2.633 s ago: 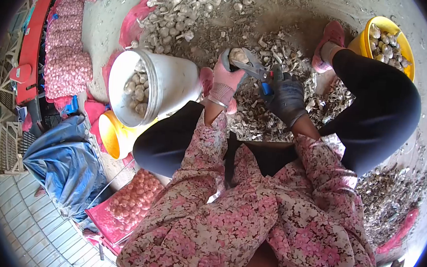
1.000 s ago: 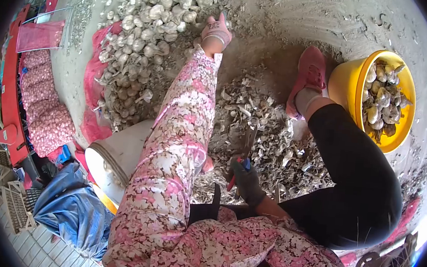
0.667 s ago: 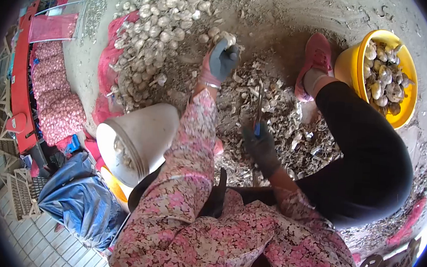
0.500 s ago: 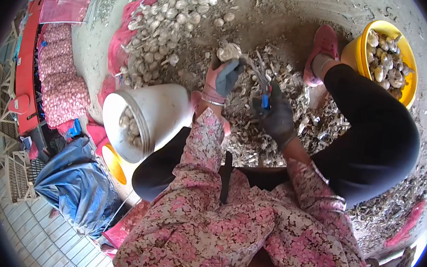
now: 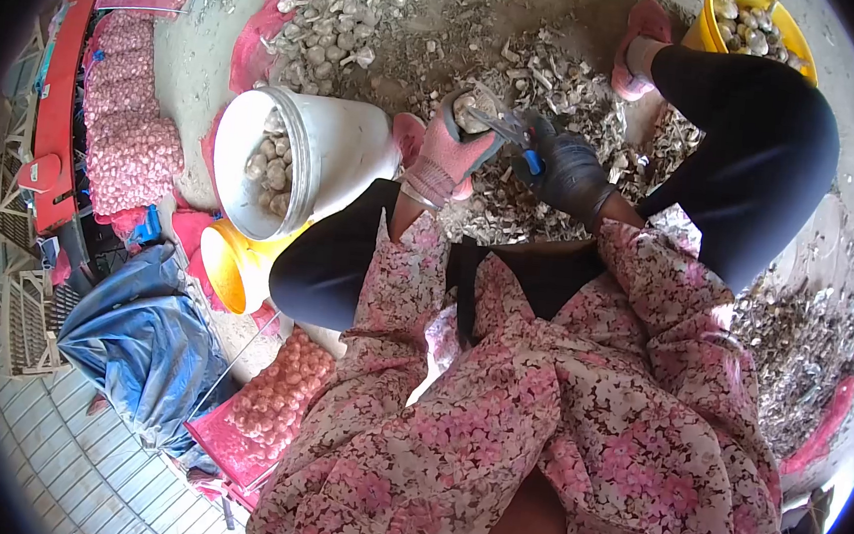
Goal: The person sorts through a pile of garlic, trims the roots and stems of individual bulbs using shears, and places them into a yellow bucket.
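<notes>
The person's left hand (image 5: 451, 150), in a pink knitted glove, is closed around a pale, papery garlic bulb (image 5: 473, 111). The fingers wrap the bulb from below and from the side, so only its top shows above the glove. The right hand (image 5: 570, 173), in a dark grey glove, is curled tight around the blue-sleeved handles of a pair of metal shears (image 5: 514, 131).

The garlic bulb lies to the left of the right hand and a little farther from the body, just beside it. The shears' long axis runs along that line, from the handles in the dark glove up and leftward, with the blade tips at the bulb's exposed top. How far the blades are parted cannot be told at this size. The left hand is the nearer one, since the bulb sits in it, and the right hand reaches the bulb only through the tool. Both hands are held over a grey heap of cut stalks and roots (image 5: 562, 82) between the person's knees.

Just left of the left hand, a white plastic bucket (image 5: 356, 151) lies tipped on its side with bulbs showing in its mouth. A yellow plastic bucket (image 5: 709, 26) of garlic stands well apart, beyond the right knee.
</notes>
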### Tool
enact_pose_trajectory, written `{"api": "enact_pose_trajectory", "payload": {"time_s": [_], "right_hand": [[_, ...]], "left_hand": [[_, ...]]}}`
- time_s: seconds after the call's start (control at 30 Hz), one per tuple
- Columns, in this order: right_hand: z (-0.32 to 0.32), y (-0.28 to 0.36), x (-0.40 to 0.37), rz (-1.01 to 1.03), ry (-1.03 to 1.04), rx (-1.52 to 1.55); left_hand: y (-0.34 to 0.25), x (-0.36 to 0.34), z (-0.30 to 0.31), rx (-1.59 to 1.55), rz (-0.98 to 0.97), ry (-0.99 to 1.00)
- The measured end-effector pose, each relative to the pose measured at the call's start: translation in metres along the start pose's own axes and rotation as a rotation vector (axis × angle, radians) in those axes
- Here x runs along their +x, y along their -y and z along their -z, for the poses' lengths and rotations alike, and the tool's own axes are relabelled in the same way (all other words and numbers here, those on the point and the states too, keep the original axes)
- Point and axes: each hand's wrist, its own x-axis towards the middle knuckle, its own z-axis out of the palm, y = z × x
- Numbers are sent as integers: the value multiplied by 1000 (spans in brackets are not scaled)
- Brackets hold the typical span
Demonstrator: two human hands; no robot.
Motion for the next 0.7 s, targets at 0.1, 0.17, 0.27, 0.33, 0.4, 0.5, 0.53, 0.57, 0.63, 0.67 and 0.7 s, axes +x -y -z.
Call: {"api": "enact_pose_trajectory", "payload": {"time_s": [0.1, 0.17, 0.27, 0.33, 0.4, 0.5, 0.53, 0.57, 0.63, 0.67, 0.7], "right_hand": [[-17, -20, -3, 49, -39, 4], [-21, -30, -4, 101, -30, -38], [-21, -35, 2, 69, 28, -107], [-25, -42, 8, 62, 23, -130], [-31, -50, 17, 51, 61, -193], [-26, -52, 30, -119, 133, -138], [-24, -52, 35, -207, 229, -111], [-26, -52, 36, -201, 228, -115], [-36, -50, 34, -277, 67, 72], [-42, -46, 32, -260, 62, 68], [-47, -41, 28, -311, 54, 288]], "left_hand": [[0, -7, -2, -36, 7, 23], [7, -8, -3, -81, 22, 52], [36, -5, -1, -384, 124, 131], [59, 0, -1, -570, 293, 173], [79, 7, -1, -847, 542, 239], [55, 9, -5, -596, 302, 182], [55, 11, -4, -535, 226, 136], [55, 13, 0, -316, -89, 115], [68, 17, 9, -157, -160, 46], [74, 17, 13, 2, -221, -14], [87, 16, 7, -431, -65, -49]]}}
